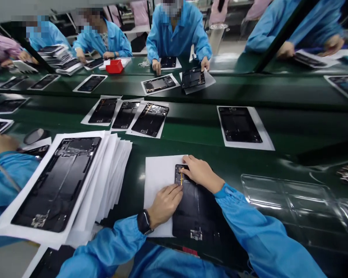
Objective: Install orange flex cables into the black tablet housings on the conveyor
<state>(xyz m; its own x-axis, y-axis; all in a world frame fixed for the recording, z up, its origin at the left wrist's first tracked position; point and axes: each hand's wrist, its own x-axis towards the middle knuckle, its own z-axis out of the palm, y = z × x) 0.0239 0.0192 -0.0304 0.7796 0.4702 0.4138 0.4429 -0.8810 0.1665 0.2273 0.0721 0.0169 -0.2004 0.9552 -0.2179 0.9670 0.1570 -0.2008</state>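
In front of me lies a black tablet housing (188, 212), its left edge over a sheet of white paper (156, 170). Near its top runs a narrow orange ribbon cable (181, 178). The thumb of my right hand (201, 173) presses at the cable's upper end, while its fingers curl over the housing's top edge. My left hand (166, 202), with a dark watch on the wrist, has its fingers closed together. Its fingertips touch the housing at the cable's lower end; whether they pinch anything is hidden.
To the left rises a stack of paper sheets (104, 185) topped by another tablet housing (58, 181). A clear plastic tray (292, 204) lies at right. Several housings on paper rest on the green line (191, 116). Co-workers in blue sit opposite, near a red box (114, 66).
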